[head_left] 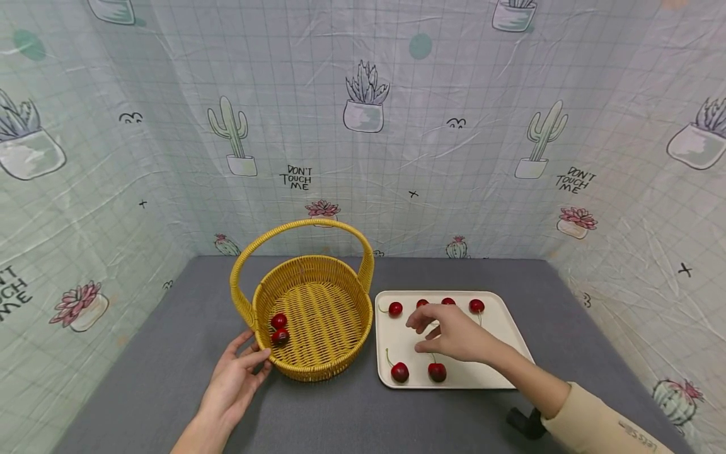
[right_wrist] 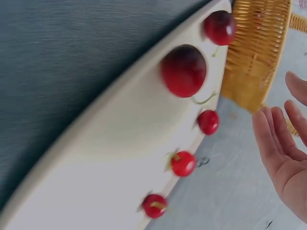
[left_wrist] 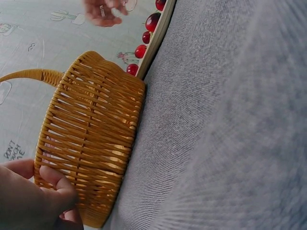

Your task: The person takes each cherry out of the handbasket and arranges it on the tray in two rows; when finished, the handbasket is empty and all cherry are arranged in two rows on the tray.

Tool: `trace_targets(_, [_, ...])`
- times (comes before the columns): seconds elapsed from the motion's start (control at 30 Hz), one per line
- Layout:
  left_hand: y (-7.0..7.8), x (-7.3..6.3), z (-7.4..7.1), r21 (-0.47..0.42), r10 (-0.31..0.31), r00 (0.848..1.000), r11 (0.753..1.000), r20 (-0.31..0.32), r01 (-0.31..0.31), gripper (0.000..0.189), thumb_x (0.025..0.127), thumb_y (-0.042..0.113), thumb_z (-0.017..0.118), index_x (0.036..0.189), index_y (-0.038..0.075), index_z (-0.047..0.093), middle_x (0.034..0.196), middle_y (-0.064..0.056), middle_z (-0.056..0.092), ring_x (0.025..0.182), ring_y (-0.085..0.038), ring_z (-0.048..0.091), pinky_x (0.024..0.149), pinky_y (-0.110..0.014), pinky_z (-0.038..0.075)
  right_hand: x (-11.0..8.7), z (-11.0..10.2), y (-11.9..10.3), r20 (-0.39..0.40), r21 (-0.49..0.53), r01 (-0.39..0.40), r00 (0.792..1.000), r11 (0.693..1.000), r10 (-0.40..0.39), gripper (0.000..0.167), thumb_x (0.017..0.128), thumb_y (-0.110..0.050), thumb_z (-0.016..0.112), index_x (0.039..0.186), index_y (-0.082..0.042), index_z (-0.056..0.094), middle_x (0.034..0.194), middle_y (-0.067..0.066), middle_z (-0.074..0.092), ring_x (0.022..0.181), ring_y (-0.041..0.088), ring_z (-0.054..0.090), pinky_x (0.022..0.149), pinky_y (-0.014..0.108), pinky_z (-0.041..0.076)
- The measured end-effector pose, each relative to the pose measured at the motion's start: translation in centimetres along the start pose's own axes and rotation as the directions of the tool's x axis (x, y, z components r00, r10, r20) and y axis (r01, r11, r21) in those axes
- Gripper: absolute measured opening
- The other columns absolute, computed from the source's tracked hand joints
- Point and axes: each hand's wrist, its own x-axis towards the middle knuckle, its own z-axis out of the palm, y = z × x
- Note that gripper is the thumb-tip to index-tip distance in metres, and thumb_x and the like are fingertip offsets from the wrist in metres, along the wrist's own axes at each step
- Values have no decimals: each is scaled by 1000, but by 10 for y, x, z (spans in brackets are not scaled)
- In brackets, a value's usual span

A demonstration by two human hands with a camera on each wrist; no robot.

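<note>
My left hand [head_left: 234, 383] grips the near left rim of a yellow woven basket [head_left: 363, 340]; in the left wrist view its thumb [left_wrist: 56, 181] lies against the outer wall. Two dark red cherries [head_left: 280, 336] lie inside the basket at its left. Over the cream tray [head_left: 493, 375], my right hand [head_left: 454, 333] hovers with fingers loosely bent and nothing between them. On that tray sit several stemmed cherries, one [head_left: 399, 372] at the near left corner, another [head_left: 437, 372] just below the hand, and a row [head_left: 476, 306] along the far side, partly hidden by the hand.
Basket and tray stand side by side on a grey cloth-covered table [head_left: 340, 419]. The basket's tall handle [head_left: 300, 224] arches above it. Behind hangs a patterned curtain [head_left: 306, 126] with cactus prints. A black object [head_left: 527, 422] shows by the right sleeve.
</note>
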Motion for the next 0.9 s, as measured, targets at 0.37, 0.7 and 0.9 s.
trace_targets(0.37, [1, 0, -1, -3, -7, 1000, 1000, -2, 7, 69, 104, -3, 54, 155, 12, 10, 135, -8, 44, 99, -11, 53, 83, -30, 47, 49, 19, -29, 26, 37, 90, 995, 995, -91, 27, 89, -4, 81, 112, -7, 69, 102, 3, 67, 98, 26, 66, 79, 26, 57])
trace_targets(0.7, [0, 1, -2, -8, -9, 1000, 1000, -4, 9, 69, 104, -3, 54, 156, 13, 10, 137, -7, 44, 99, -11, 53, 83, -30, 46, 87, 44, -50, 64, 5, 151, 986, 989, -151, 24, 90, -4, 79, 112, -10, 70, 100, 0, 69, 94, 17, 66, 79, 24, 56])
trace_targets(0.9, [0, 0, -2, -14, -11, 1000, 1000, -2, 11, 67, 104, -3, 55, 154, 13, 12, 129, -4, 49, 95, -11, 54, 81, -30, 47, 104, 61, -57, 95, -4, 220, 971, 976, -218, 21, 91, -4, 78, 110, -8, 70, 98, 1, 70, 89, 9, 65, 78, 26, 56])
